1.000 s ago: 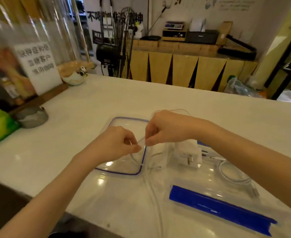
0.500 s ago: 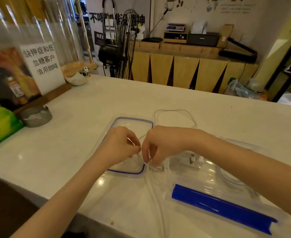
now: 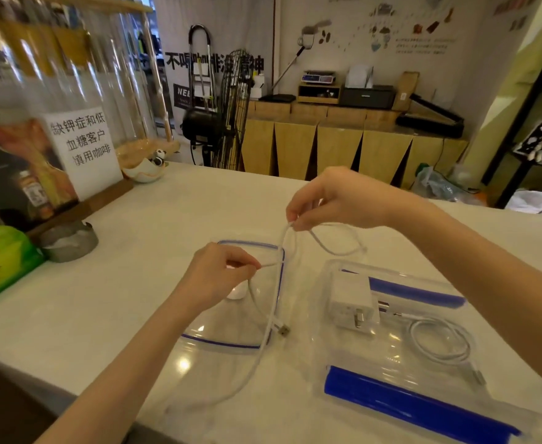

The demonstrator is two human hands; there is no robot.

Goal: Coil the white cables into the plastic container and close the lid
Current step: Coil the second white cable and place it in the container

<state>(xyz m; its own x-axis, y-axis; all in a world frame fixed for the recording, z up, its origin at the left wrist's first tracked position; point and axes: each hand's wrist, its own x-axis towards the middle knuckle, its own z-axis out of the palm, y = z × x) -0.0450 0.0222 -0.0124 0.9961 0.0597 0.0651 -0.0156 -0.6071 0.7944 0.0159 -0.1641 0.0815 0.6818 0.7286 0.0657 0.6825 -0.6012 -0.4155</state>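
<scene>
A thin white cable (image 3: pixel 271 318) runs between both hands. My right hand (image 3: pixel 336 198) is raised above the counter and pinches a loop of it; the loop droops to the right. My left hand (image 3: pixel 221 274) pinches the cable lower down, over the clear lid with a blue rim (image 3: pixel 280 277). The cable's USB plug (image 3: pixel 283 330) rests on the lid and a long slack part trails toward the counter's front edge. The clear plastic container with blue clips (image 3: pixel 400 400) lies at the right; inside are a white charger (image 3: pixel 352 298) and a second coiled white cable (image 3: pixel 439 341).
At the left of the white counter (image 3: pixel 141 238) stand a metal ashtray (image 3: pixel 68 241), a green packet (image 3: pixel 0 261), a printed sign (image 3: pixel 82 149) on a wooden base and a small panda bowl (image 3: pixel 148 166). A fan and wooden cabinets lie beyond the counter.
My right hand has lifted up and away from my left, drawing a loop of the cable into the air. My left hand has stayed low over the lid.
</scene>
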